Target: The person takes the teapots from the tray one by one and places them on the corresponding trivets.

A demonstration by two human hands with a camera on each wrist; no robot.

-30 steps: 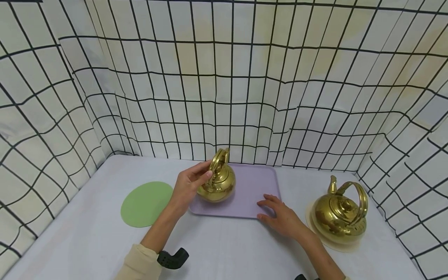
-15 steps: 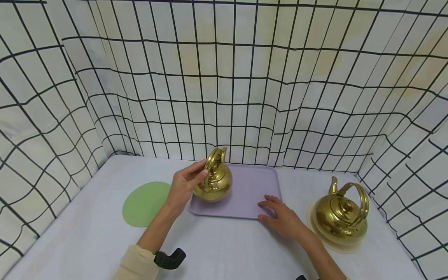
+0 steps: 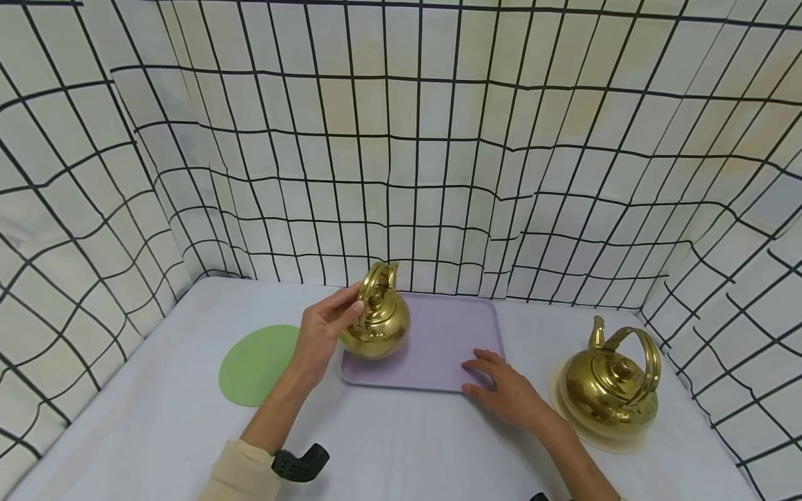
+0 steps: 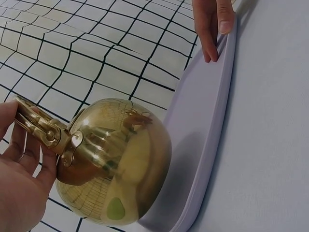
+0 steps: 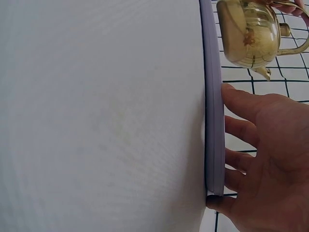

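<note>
A shiny brass kettle point(image 3: 376, 325) hangs just above the left part of a lilac tray point(image 3: 447, 341); its shadow falls on the tray in the left wrist view. My left hand point(image 3: 322, 330) grips the kettle's point(image 4: 116, 164) arched handle, fingers and thumb around it. Over the tray's front right corner lies my right hand point(image 3: 501, 390), its fingers loosely spread and holding nothing. In the right wrist view the right thumb and fingertips point(image 5: 231, 96) touch or nearly touch the tray point(image 5: 215, 121); actual contact is hard to tell.
A second brass kettle point(image 3: 610, 390) stands on a round cream mat point(image 3: 592, 440) at the right. On the left lies a round green mat point(image 3: 253, 369), partly behind the left arm. A white wall with black grid lines point(image 3: 432, 167) encloses the white table point(image 3: 401, 445) at back and sides.
The left hand has carried the kettle gradually leftward over the tray, toward the green mat. The right hand, tray and second kettle stay where they were.
</note>
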